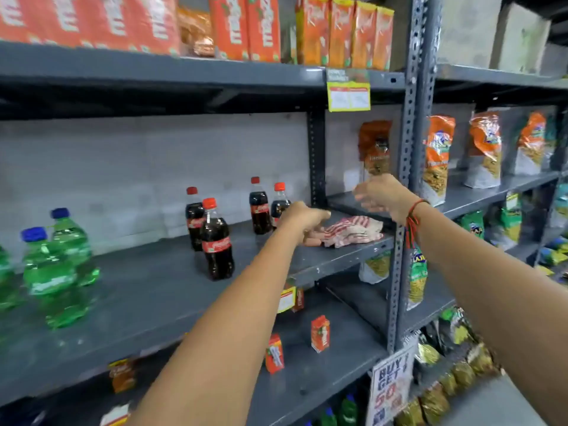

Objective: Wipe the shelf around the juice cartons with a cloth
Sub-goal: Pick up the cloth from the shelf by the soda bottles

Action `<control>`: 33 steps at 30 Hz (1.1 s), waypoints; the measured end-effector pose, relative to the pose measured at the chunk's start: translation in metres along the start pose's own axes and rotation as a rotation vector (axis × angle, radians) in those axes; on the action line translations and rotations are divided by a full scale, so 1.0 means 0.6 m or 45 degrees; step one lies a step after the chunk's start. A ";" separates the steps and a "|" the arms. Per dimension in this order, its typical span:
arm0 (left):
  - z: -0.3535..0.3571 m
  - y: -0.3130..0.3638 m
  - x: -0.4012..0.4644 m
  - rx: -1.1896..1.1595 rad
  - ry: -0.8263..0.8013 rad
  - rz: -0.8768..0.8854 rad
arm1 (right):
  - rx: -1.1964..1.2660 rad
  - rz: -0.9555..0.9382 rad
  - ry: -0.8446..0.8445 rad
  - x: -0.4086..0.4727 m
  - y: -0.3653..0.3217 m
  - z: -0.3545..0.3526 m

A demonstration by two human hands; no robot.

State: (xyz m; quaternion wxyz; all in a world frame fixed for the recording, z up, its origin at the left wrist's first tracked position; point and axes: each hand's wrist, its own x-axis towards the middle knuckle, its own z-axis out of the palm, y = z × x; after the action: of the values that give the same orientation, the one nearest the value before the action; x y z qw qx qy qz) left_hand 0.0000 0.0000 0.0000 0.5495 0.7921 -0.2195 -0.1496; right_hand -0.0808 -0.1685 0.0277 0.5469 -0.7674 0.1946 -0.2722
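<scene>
A red-and-white striped cloth [353, 230] lies bunched at the right end of the grey middle shelf [159, 290]. My left hand [302, 221] reaches over that shelf, and its curled fingers close on the cloth's left edge. Above and behind the cloth, my right hand [379, 193] hovers with fingers apart, holding nothing; a red thread band circles its wrist. Tall orange juice cartons [344, 35] stand on the top shelf. Small orange juice cartons [320, 333] stand on the lower shelf [338, 376], with another one [274, 353] to their left.
Cola bottles [216, 241] stand just left of my left hand, with two more [260, 207] behind it. Green soda bottles [52, 265] occupy the shelf's left end. A slotted upright post [408, 167] borders the cloth on the right; snack bags [438, 155] fill the neighbouring rack.
</scene>
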 end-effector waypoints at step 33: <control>0.107 -0.046 0.017 0.777 0.611 0.238 | -0.101 0.081 0.348 0.052 0.178 -0.006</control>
State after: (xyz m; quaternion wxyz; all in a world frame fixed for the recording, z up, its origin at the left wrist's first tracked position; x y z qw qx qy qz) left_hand -0.0167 -0.0484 -0.0483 0.3359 0.9080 -0.1906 0.1623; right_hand -0.0590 -0.2244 -0.0658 0.4930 -0.7377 0.3020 -0.3486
